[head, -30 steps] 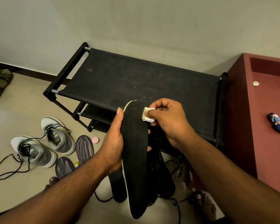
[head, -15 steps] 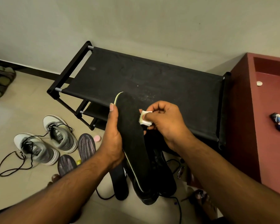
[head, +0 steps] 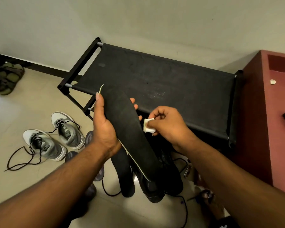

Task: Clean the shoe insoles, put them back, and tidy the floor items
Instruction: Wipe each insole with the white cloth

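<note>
Insole is gripped slantwise by the left hand so the white wipe, pinched in the right hand, can be rubbed along it.

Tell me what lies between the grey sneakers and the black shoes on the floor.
In the head view, purple-grey insoles and one black insole lie between the grey sneakers and black shoes.

We see a plain pale wall across the top of the frame, a dark skirting board at its foot on the left, beige floor tiles below, a black fabric-topped rack at centre, and a dark red cabinet on the right.
</note>
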Demonstrator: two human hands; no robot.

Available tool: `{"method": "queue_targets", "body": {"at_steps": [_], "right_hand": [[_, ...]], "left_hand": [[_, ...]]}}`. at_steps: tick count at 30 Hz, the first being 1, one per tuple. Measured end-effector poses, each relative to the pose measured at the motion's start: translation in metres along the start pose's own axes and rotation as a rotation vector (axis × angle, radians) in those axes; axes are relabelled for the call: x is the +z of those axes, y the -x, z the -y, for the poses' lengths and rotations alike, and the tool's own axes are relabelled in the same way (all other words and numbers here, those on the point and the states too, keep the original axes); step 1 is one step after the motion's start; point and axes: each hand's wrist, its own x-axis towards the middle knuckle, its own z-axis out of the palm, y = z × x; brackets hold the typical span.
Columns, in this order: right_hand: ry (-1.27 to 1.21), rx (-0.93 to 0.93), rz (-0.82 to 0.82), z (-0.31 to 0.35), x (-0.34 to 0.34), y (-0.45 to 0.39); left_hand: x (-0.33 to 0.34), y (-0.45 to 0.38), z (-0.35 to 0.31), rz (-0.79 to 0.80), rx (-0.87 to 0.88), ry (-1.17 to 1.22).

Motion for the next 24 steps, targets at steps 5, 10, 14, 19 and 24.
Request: {"method": "queue_targets", "body": {"at_steps": [5,10,14,19,24], "right_hand": [[0.072,0.067,0.149,-0.018,0.012,0.004],[0.25,0.103,0.163,-0.045,0.02,0.001],[0.156,0.153,0.15,-0.067,0.041,-0.002],[0.121,0.271,0.193,-0.123,0.087,0.008],[0.009,0.421,0.168,-0.188,0.123,0.014]], "left_hand": [[-0.008,-0.001,-0.009,0.012,0.017,0.048],[-0.026,-0.01,-0.027,0.006,0.003,0.011],[-0.07,-0.004,-0.014,-0.135,-0.146,-0.024],[-0.149,0.012,0.038,-0.393,-0.422,-0.255],[-0.226,0.012,0.106,-0.624,-0.405,-0.583]]}}
